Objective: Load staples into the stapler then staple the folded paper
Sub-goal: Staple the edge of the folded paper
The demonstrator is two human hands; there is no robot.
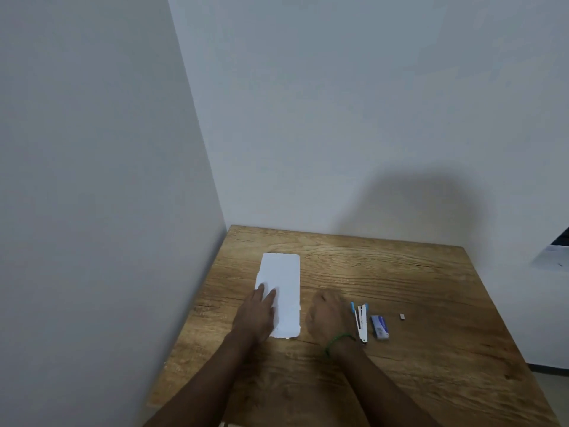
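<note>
We see wooden table (415, 303) in corner of pale walls. Folded paper (284, 282) lies flat on table. Left hand (257, 314) spread flat, palm down, pressing paper's near left part. Right hand (328, 315) rests just right of paper, fingers curled under; grip, if any, we cannot tell. Green band (337, 342) on right wrist. Stapler (361, 320), hinged open, just right of that hand. Staple box (379, 326) beside stapler, farther right of paper; small staple strip (402, 316) beyond.
</note>
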